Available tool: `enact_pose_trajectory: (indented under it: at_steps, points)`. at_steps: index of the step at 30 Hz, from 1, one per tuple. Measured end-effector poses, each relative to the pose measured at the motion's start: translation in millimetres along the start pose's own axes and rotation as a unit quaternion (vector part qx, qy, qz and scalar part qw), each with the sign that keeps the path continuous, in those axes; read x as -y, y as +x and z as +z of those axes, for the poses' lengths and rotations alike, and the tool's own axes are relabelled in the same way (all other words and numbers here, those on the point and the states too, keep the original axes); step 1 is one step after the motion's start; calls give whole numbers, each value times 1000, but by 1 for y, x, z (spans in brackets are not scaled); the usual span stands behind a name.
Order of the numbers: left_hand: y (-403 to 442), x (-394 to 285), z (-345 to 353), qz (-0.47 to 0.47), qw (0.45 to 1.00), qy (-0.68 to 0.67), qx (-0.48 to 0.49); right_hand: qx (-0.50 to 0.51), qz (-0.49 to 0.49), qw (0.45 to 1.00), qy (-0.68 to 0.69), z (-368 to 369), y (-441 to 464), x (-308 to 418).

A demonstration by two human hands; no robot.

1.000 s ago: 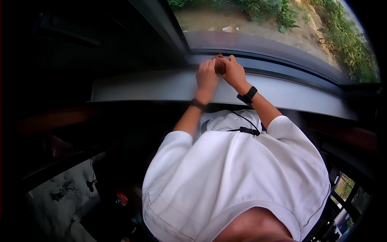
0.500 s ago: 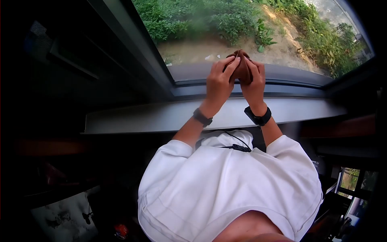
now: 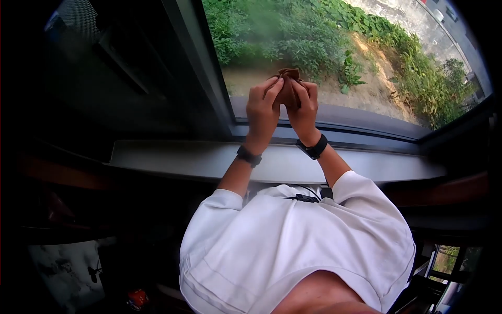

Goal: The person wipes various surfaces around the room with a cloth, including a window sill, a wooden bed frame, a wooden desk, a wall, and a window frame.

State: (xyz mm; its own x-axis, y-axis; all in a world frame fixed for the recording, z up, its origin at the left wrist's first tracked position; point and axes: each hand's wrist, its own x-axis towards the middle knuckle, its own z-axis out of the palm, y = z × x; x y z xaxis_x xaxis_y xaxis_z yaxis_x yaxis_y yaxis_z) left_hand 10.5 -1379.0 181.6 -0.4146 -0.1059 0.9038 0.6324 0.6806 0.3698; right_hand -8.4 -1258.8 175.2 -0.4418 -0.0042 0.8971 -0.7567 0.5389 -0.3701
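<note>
A bunched brown cloth (image 3: 287,95) is held up in front of the window, gathered between both hands. My left hand (image 3: 262,107) grips its left side, with thumb and fingers closed at the top edge. On the right side, my right hand (image 3: 303,107) is closed on the same cloth. Folds stick up above the fingertips, and part of the cloth is hidden behind the fingers. Each wrist wears a black band.
Below the hands runs a pale window sill (image 3: 204,157). The dark window frame (image 3: 201,68) rises on the left. Green plants (image 3: 308,36) and bare soil show outside. Dark surroundings lie to both sides, with a red item (image 3: 137,299) at lower left.
Both hands and the cloth have shifted left across the view. The folds at the cloth's top look different, and more of the outdoors shows as the camera view has moved.
</note>
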Motion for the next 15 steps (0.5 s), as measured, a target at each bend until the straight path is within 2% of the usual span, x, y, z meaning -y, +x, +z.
enact_pose_trajectory:
  at_steps: [3,7,11,15]
  points:
    - [26,-8,-2,6,999,-17,-27,-21,-10,1000,17,-2,29,12]
    - [53,-28,15,45,997,-53,-17,-66,2,997,-28,-25,45,4]
    - [42,-38,38,64,995,-76,13,-95,22,993,-60,-37,23,-19]
    - [6,-25,34,22,994,-87,62,-65,43,994,-76,-30,-14,-25]
